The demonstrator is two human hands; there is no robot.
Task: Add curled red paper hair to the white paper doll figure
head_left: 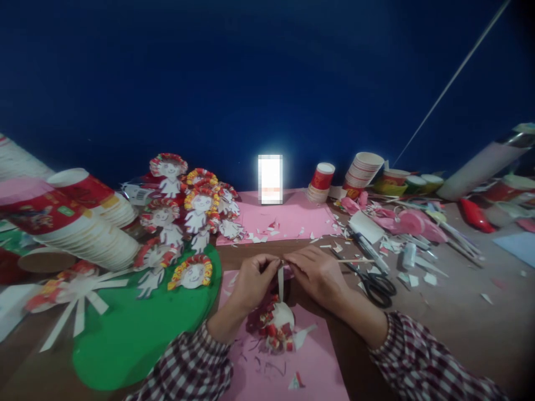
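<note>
My left hand [253, 284] is closed in a pinch at the upper end of a narrow white paper strip [281, 285]. The strip belongs to a cut paper cup [281, 316], whose round white base is ringed by red-and-gold curled strips. My right hand [320, 275] is closed too, fingertips almost meeting the left ones. A thin stick [358, 260] runs out from under the right hand to the right and appears held in it; its inner end is mostly hidden by fingers. Beneath the cut cup lies a pink sheet [307, 365] with dark pen marks.
Black-handled scissors [378, 287] and a cutter knife [370, 250] lie right of my right hand among paper scraps. Finished paper dolls [200, 209] stand left, by a green sheet [112, 345] and stacked paper cups [90, 239]. A blurred bright rectangle [270, 178] stands at the back.
</note>
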